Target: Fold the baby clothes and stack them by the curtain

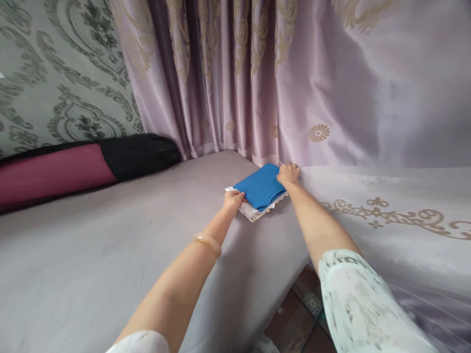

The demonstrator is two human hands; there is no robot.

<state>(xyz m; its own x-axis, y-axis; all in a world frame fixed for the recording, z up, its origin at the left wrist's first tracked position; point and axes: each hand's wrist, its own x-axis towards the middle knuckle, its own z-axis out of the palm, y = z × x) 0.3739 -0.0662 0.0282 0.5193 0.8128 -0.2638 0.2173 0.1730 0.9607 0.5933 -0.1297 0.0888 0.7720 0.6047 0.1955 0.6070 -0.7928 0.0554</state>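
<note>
A folded blue cloth is lying on a white cloth on the gray bed, just right of the middle of the frame. The left hand is pinching the left edge of both, nearly closed. The right hand is holding the blue cloth's right corner with curled fingers.

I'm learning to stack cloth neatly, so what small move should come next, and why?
Probably square the blue cloth over the white cloth: white edges stick out beneath it on the near side, and the left hand and right hand are already at opposite sides.
</note>
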